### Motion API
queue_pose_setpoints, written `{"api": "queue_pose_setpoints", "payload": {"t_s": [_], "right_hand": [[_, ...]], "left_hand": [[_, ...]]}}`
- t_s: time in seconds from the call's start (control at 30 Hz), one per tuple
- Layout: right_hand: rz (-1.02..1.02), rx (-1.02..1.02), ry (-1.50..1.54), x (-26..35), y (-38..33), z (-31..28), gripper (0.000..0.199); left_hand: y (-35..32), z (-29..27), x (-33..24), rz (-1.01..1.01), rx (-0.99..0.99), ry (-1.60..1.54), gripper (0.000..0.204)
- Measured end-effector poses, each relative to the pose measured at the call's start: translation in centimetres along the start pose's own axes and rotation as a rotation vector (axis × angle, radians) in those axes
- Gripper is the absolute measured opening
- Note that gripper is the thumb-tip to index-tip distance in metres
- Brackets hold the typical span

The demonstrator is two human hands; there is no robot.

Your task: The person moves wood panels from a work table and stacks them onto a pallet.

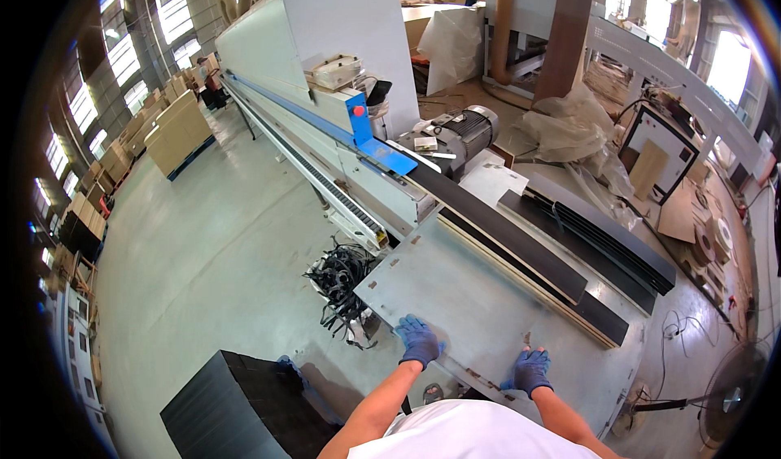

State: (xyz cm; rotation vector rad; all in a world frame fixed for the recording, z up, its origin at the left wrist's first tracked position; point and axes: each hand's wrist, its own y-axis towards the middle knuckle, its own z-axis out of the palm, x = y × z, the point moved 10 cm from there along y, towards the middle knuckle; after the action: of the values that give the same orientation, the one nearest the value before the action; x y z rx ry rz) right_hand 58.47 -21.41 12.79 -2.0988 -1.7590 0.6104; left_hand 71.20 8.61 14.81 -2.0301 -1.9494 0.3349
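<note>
My left hand point(419, 341), in a blue glove, lies on the near left edge of a grey metal table point(455, 296) with its fingers stretched forward. Further right along the near side, my right hand point(530, 371) rests on the tabletop, gloved too, fingers apart and some fingertips bare. Neither hand holds anything. Beyond them, a long dark board point(521, 243) reaches from the blue end of a machine point(358, 126) over the table. Under and beside it lies another dark board point(604, 322) on pale-edged boards. A stack of black boards point(618, 243) lies at the far right of the table.
A heap of black strips point(340, 280) sits on the floor left of the table. A large black stack point(244, 410) stands near my left arm. A fan point(728, 398) is at lower right. Behind the table are a motor point(468, 130) and plastic sheeting point(569, 126).
</note>
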Motion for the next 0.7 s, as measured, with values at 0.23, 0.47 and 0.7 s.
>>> {"api": "queue_pose_setpoints", "payload": {"t_s": [0.23,0.47,0.7], "right_hand": [[-0.013,-0.055,0.037,0.2,-0.4,-1.3,0.134],[0.011,-0.057,0.049,0.0,-0.4,-1.6,0.133],[0.045,-0.025,0.002,0.3,-0.9,-1.8,0.137]], "left_hand": [[0.2,0.5,0.4,0.008,-0.021,0.025,0.101],[-0.5,-0.7,0.2,0.039,-0.039,0.006,0.102],[-0.5,-0.7,0.2,0.054,-0.031,0.003,0.105]]}}
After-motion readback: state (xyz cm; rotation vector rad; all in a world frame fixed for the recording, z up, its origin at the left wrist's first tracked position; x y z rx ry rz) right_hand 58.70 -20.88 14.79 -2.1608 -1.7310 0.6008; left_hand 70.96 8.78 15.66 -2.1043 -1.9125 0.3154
